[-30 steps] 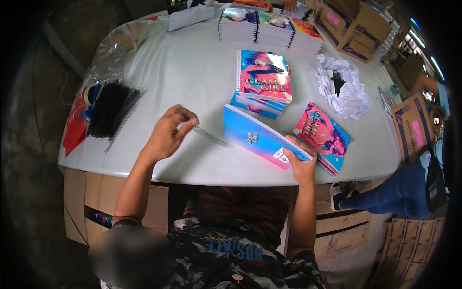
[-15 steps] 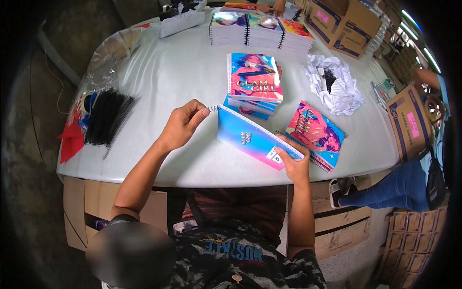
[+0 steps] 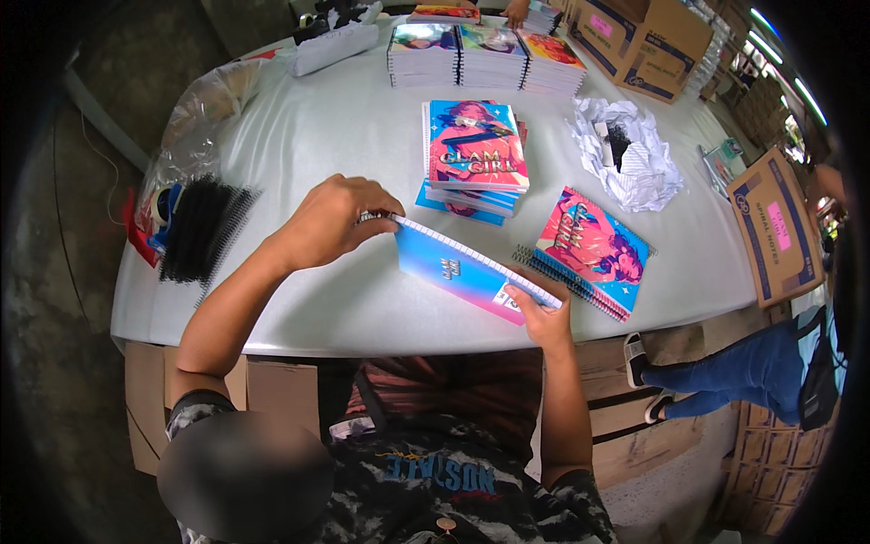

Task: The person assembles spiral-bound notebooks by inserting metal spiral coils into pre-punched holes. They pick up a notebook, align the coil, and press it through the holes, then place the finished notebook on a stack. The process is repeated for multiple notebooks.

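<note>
At frame centre, both hands hold a blue-and-pink spiral-bound notebook [image 3: 471, 272].
Left hand [image 3: 331, 222] pinches its upper-left spiral end; right hand [image 3: 544, 313] grips the lower-right corner.

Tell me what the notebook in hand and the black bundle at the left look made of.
Notebook: glossy card cover, going by its sheen, over paper pages, with a pale spiral, metal or plastic. Black bundle: loose binding coils, probably plastic or coated wire.

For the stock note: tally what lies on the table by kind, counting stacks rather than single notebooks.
Notebook held in both hands: 1
Notebook stacks near the hands: 2, one by the table's middle, one by the right hand
Notebook stacks at the far edge: 3
Black spiral-coil bundle: 1
Crumpled white wrapping: 1
Total: 8
</note>
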### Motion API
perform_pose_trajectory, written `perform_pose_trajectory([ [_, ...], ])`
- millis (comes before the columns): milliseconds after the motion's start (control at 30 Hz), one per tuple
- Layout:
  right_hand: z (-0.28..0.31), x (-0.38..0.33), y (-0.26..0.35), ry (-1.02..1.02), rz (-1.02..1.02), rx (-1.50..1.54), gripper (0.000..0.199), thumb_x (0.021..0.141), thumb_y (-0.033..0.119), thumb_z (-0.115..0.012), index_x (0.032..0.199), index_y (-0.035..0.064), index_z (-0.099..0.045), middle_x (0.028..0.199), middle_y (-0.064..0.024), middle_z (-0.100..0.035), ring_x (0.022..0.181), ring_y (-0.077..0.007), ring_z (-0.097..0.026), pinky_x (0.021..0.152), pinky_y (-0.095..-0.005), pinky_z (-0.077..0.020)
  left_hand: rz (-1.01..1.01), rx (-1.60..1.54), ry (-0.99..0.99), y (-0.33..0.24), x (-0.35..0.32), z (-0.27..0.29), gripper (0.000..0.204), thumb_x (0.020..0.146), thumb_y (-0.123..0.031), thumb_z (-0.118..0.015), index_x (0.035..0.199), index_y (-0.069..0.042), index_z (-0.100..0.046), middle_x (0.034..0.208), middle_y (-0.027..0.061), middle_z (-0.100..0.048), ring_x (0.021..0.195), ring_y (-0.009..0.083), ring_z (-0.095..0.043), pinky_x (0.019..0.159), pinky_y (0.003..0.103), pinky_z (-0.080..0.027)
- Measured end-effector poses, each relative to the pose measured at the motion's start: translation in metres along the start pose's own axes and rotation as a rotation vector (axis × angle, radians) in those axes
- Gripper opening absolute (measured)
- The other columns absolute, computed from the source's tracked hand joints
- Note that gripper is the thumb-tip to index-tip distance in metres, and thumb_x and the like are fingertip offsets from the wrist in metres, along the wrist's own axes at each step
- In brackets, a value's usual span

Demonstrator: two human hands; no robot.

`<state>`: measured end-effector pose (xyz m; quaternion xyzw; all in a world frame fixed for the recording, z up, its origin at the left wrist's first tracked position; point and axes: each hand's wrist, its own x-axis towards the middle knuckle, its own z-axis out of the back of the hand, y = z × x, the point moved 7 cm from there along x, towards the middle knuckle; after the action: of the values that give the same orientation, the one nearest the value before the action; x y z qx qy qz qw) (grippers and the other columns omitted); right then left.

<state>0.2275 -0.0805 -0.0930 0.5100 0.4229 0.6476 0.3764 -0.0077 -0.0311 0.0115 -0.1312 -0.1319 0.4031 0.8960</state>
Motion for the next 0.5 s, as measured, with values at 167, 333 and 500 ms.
perform_pose_trajectory([
  [167,-0.009,0.000,0.010,0.033,0.127,-0.017,0.031,0.080,-0.008,-0.056,0.110,-0.0005,-0.062,0.107,-0.0133,-0.065,0.091,-0.0166,-0.064,0.078,-0.0257,-0.0496,-0.131,0.281,-0.116,-0.012,-0.001,0.001,0.020,0.071,-0.019,-0.072,0.084,-0.008,-0.062,0.086,0.0040,-0.062,0.084,0.0219,-0.057,0.077,0.033,-0.040],
  [333,-0.013,-0.004,0.008,0.037,0.181,-0.053,0.036,0.077,-0.011,-0.056,0.111,-0.0003,-0.061,0.109,-0.0145,-0.064,0.100,-0.0218,-0.062,0.086,-0.0286,-0.0482,0.088,0.453,0.095,-0.023,0.012,0.002,0.024,0.073,-0.022,-0.070,0.091,-0.008,-0.062,0.096,0.0028,-0.062,0.094,0.0218,-0.056,0.085,0.034,-0.041],
  [500,-0.013,-0.006,0.012,0.021,0.146,-0.014,0.033,0.078,-0.008,-0.057,0.110,-0.0011,-0.062,0.107,-0.0138,-0.064,0.096,-0.0195,-0.063,0.082,-0.0274,-0.0490,-0.046,0.258,0.072,-0.011,-0.001,0.003,0.034,0.070,-0.022,-0.073,0.097,-0.007,-0.060,0.097,0.0063,-0.062,0.091,0.0242,-0.057,0.084,0.034,-0.040],
])
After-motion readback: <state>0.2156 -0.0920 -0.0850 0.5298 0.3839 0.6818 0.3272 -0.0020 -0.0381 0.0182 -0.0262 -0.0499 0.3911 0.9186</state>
